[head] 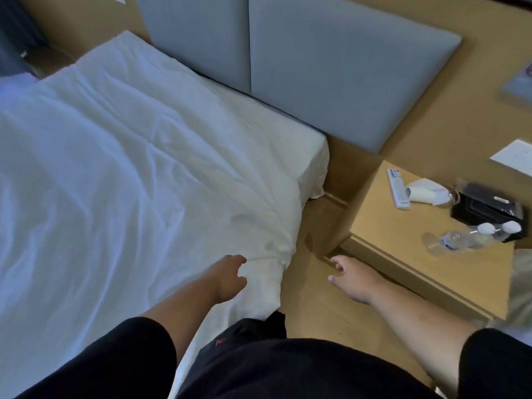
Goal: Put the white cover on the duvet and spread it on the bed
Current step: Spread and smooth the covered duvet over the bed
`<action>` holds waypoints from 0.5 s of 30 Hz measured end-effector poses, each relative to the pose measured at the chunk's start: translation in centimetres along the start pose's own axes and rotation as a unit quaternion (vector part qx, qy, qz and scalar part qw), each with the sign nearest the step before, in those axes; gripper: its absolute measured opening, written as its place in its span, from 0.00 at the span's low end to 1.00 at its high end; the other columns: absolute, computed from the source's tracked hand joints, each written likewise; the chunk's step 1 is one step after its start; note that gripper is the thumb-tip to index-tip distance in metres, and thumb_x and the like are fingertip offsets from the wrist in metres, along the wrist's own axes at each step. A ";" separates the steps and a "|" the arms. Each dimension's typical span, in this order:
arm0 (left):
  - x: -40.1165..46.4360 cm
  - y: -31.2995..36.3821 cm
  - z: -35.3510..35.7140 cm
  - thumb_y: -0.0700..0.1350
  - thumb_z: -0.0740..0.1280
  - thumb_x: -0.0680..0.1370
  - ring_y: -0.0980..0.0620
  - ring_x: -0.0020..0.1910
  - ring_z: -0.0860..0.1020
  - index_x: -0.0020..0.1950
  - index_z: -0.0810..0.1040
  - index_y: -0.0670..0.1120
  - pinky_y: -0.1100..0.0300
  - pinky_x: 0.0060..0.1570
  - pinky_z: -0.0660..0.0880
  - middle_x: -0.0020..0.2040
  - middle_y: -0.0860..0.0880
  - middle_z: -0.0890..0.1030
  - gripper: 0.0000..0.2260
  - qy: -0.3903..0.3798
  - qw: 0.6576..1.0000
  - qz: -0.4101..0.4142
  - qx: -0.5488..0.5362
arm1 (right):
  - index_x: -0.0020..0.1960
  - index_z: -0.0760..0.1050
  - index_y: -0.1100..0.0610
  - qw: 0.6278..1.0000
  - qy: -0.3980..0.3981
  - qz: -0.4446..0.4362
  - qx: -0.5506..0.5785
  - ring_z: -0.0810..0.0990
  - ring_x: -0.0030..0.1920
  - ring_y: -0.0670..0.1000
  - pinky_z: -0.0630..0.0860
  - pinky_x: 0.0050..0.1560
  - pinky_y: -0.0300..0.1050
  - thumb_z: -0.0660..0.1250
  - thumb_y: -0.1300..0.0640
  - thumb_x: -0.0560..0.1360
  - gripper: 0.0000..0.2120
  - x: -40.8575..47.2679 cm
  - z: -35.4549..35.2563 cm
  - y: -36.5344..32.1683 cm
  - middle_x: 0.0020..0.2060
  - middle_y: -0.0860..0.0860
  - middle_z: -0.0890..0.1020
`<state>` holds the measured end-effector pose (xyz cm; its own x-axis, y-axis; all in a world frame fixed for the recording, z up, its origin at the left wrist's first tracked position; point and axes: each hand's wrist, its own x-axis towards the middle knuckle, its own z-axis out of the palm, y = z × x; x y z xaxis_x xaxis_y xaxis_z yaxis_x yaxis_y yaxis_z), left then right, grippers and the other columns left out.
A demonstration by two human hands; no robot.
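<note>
At the near corner of a hotel-style bed, a person's left hand (227, 279) reaches over the white duvet (115, 168), its fingers loosely curled and hanging just at the bunched fabric; whether the fingertips pinch the cloth cannot be told from this angle. The right hand (352, 276) is stretched out over the wooden floor (311, 306) in the gap between bed and bedside counter (408, 240), fingers spread and relaxed, holding nothing. Both forearms are bare below black sleeves, and dark clothing fills the bottom of the frame.

The duvet, in its white cover, lies spread across the mattress from the near corner toward the far left, wrinkled in long creases that run to the gathered corner by the left hand, where it hangs over the bed's edge. Beyond its upper edge a strip of white sheet (290, 139) shows at the head of the bed, against two grey padded headboard panels (331, 76) fixed to a tan wall.

On the light wooden counter to the right (its contents blurred by camera motion) lie a white remote control (397, 189), a white paper cup (423, 192) on its side, a black tray-like object (486, 210) and what look like two clear plastic bottles (466, 240) with white caps, lying down. A white sheet of paper (515, 158) sits near the frame's right edge.
</note>
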<state>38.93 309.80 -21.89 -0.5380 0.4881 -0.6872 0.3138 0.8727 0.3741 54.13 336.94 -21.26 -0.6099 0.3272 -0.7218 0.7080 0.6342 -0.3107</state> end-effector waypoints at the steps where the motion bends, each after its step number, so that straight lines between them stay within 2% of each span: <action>1: 1.7 0.2 -1.6 0.48 0.61 0.80 0.49 0.70 0.71 0.77 0.63 0.50 0.57 0.67 0.67 0.75 0.50 0.66 0.25 -0.002 1.000 -0.003 0.004 | 0.79 0.61 0.53 1.000 -0.006 0.003 -0.008 0.72 0.70 0.53 0.71 0.67 0.47 0.64 0.48 0.81 0.29 1.4 -1.2 -0.7 0.73 0.53 0.70; 7: 9.8 2.3 -9.6 0.48 0.61 0.81 0.51 0.67 0.73 0.75 0.66 0.50 0.59 0.64 0.69 0.72 0.50 0.70 0.22 0.002 1.000 0.010 0.028 | 0.78 0.62 0.52 0.999 -0.041 0.007 -0.012 0.72 0.70 0.53 0.72 0.66 0.46 0.64 0.48 0.81 0.28 8.9 -7.6 -4.3 0.73 0.51 0.71; 13: 18.0 3.6 -12.2 0.47 0.60 0.81 0.49 0.67 0.72 0.75 0.66 0.50 0.54 0.66 0.70 0.71 0.50 0.70 0.22 -0.036 0.996 0.019 0.074 | 0.77 0.64 0.53 0.997 -0.070 0.012 -0.006 0.73 0.68 0.53 0.71 0.65 0.46 0.65 0.49 0.80 0.27 19.3 -10.8 -6.3 0.71 0.51 0.73; 15: 21.1 4.3 -12.5 0.46 0.59 0.81 0.48 0.68 0.71 0.75 0.65 0.51 0.53 0.66 0.69 0.72 0.50 0.69 0.21 -0.050 0.993 0.027 0.104 | 0.74 0.67 0.54 0.997 -0.078 0.008 0.021 0.74 0.67 0.54 0.71 0.62 0.44 0.66 0.49 0.79 0.26 23.2 -11.2 -6.6 0.69 0.51 0.74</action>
<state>19.13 324.06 -26.95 -0.4391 0.5204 -0.7324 0.4996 0.8190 0.2823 31.25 348.21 -29.03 -0.5370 0.2219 -0.8138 0.7339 0.5987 -0.3210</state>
